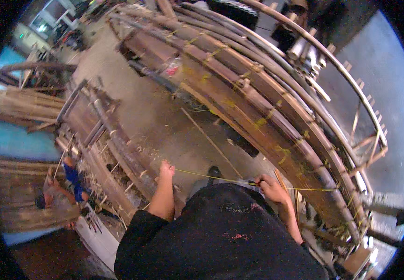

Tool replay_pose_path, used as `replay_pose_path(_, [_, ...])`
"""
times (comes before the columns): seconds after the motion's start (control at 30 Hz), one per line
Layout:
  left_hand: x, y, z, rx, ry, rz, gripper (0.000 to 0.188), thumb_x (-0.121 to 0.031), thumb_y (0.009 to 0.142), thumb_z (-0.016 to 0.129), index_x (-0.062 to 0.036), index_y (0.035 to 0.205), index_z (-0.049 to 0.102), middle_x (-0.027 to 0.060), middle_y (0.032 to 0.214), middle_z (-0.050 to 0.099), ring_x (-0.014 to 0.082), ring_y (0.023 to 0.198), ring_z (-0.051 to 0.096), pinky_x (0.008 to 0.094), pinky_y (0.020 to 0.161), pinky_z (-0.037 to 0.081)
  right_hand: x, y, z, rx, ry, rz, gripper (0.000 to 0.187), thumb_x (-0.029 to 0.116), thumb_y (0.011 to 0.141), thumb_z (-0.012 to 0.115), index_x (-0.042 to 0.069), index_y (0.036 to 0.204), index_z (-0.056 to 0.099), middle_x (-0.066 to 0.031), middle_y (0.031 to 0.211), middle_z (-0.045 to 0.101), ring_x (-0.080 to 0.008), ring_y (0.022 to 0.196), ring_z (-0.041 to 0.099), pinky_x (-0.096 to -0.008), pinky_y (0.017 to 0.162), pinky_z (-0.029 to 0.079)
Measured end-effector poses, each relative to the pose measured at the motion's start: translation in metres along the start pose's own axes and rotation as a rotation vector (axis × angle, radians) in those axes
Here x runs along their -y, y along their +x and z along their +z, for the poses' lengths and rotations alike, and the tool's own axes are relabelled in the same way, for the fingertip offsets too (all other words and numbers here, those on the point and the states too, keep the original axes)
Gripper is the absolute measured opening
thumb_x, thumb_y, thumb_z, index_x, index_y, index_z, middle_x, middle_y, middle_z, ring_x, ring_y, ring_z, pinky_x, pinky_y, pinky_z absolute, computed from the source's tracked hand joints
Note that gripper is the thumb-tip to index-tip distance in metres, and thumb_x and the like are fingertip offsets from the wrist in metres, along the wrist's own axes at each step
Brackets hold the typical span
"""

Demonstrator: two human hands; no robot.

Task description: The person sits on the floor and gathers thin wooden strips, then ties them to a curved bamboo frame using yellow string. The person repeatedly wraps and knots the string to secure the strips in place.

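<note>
A thin yellow cord (202,174) stretches across in front of my body. My left hand (166,169) is closed on its left part, out away from my torso. Closer to the long frame, my right hand (268,185) grips the same cord, with a small dark thing at the fingers that I cannot make out. Past my right hand the cord runs on to a long brown pole (304,147) of the frame. Yellow lashings (282,155) are wound around this pole at several places, beside a wide brown board (239,112).
Another pole-and-board frame (113,140) lies to my left. Beyond it, a person in blue (73,179) crouches by stacked boards. A thin stick (211,142) lies on the floor (141,98) ahead. A curved rail (337,65) with pegs stands at the right.
</note>
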State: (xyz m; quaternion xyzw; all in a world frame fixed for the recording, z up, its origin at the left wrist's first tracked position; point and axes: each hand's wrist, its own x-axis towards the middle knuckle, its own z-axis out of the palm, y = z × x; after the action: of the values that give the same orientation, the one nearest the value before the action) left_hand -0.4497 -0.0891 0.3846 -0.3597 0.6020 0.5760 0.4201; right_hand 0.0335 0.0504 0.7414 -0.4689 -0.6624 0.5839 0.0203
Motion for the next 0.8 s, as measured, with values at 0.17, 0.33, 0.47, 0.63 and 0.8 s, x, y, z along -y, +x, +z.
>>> replay_pose_path(0.17, [-0.080,-0.030,-0.054,-0.123,0.191,0.480,0.035,-0.030,0.090,0.059,-0.0087,0.118,0.055,0.0102,0.105,0.059,0.0187,0.087,0.056,0.0338,0.072,0.046,0.084,0.103,0.037,0.344,0.119,-0.088,0.017,0.011,0.096,0.043,-0.001,0.101,0.054,-0.0163,0.091,0.066,-0.0240,0.082,0.066,-0.0386,0.074,0.052])
replay_pose_path(0.33, [-0.119,-0.172,0.019,0.179,0.488,0.802,0.040,-0.030,0.090,0.065,-0.0049,0.120,0.055,0.0081,0.102,0.060,0.0157,0.086,0.061,0.0321,0.073,0.050,0.161,0.203,0.051,0.376,-0.042,-0.176,0.017,0.015,0.096,0.052,-0.001,0.101,0.053,-0.0168,0.091,0.068,-0.0269,0.081,0.069,-0.0386,0.072,0.053])
replay_pose_path(0.47, [-0.146,-0.276,0.114,0.718,0.343,0.605,0.036,-0.023,0.094,0.061,-0.0041,0.124,0.054,0.0052,0.102,0.063,0.0141,0.088,0.062,0.0302,0.077,0.052,0.221,0.287,0.082,0.253,-0.245,-0.601,0.020,0.018,0.092,0.060,-0.002,0.097,0.059,-0.0149,0.092,0.068,-0.0257,0.080,0.067,-0.0381,0.071,0.052])
replay_pose_path(0.63, [-0.208,-0.267,0.203,0.776,0.434,0.866,0.032,-0.021,0.094,0.061,-0.0002,0.119,0.059,0.0046,0.099,0.064,0.0121,0.085,0.061,0.0271,0.078,0.051,0.278,0.390,0.110,0.265,0.094,-0.547,0.022,0.015,0.091,0.061,-0.001,0.106,0.064,-0.0121,0.093,0.068,-0.0186,0.084,0.065,-0.0318,0.075,0.052])
replay_pose_path(0.8, [-0.297,-0.248,0.271,0.693,0.452,0.855,0.029,-0.023,0.092,0.064,0.0021,0.108,0.067,0.0037,0.086,0.067,0.0104,0.080,0.061,0.0250,0.073,0.050,0.331,0.487,0.102,0.203,0.303,-0.546,0.018,0.014,0.092,0.061,-0.002,0.101,0.064,-0.0106,0.090,0.069,-0.0189,0.080,0.066,-0.0313,0.073,0.053])
